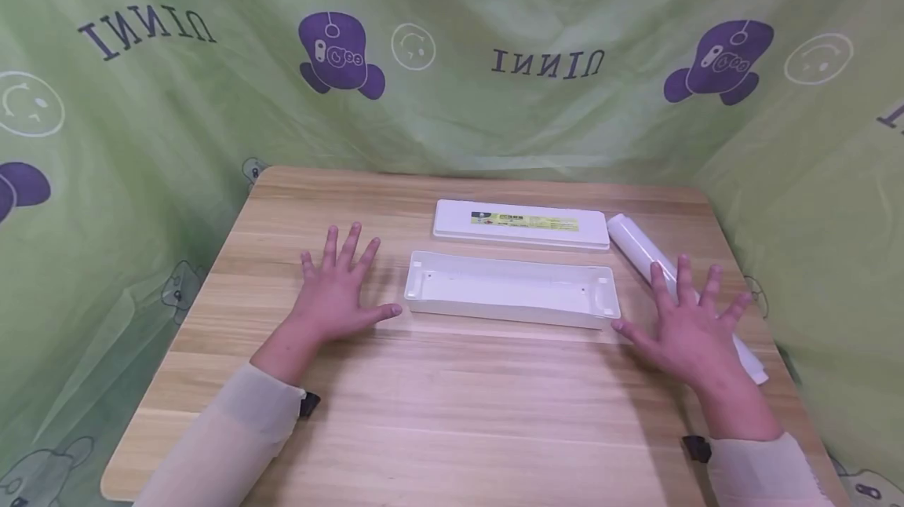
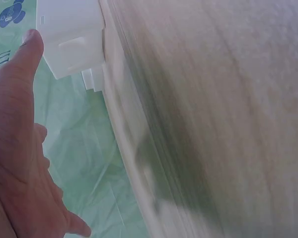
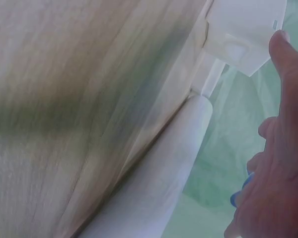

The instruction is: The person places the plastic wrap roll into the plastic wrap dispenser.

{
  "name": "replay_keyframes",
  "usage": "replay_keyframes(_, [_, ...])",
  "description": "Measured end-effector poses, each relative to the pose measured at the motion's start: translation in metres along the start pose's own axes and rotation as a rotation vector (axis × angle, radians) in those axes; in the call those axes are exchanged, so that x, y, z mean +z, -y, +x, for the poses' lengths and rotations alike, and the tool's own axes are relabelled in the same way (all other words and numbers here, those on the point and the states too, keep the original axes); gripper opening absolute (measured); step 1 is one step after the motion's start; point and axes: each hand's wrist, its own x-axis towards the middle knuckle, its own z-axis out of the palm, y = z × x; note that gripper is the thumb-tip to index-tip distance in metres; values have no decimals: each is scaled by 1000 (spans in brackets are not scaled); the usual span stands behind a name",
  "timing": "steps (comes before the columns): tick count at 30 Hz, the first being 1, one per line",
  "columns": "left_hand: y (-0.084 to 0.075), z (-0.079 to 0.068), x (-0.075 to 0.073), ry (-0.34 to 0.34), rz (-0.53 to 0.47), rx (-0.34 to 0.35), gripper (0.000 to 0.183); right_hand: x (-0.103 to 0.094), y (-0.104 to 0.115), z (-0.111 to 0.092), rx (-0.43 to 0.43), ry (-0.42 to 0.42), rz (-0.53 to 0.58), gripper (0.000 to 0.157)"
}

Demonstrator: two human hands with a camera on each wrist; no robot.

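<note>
A long white open-topped box [image 1: 504, 311] sits on the wooden table between the two hands. Behind it lies its flat white lid [image 1: 452, 220], with a yellow label on top. My left hand [image 1: 332, 299] is spread over the table left of the box, thumb close to the box's left end. My right hand [image 1: 692, 338] is spread too, its thumb near the box's right front corner. Beneath the right hand, a white roll of film [image 3: 154, 173] lies slanted on the table, partly hidden by that hand. Both hands hold nothing.
The wooden table [image 1: 438, 421] has rounded corners and ends near the right hand's side. Green printed cloth [image 1: 452, 122] hangs behind it and along both sides. A black wrist mount [image 1: 308, 403] shows at the left cuff, another [image 1: 697, 448] at the right.
</note>
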Motion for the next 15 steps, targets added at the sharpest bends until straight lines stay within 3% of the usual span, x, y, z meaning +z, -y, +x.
replay_keyframes(15, [-5,6,6,35,-272,94,127,-1,-8,-2,31,61,77,113])
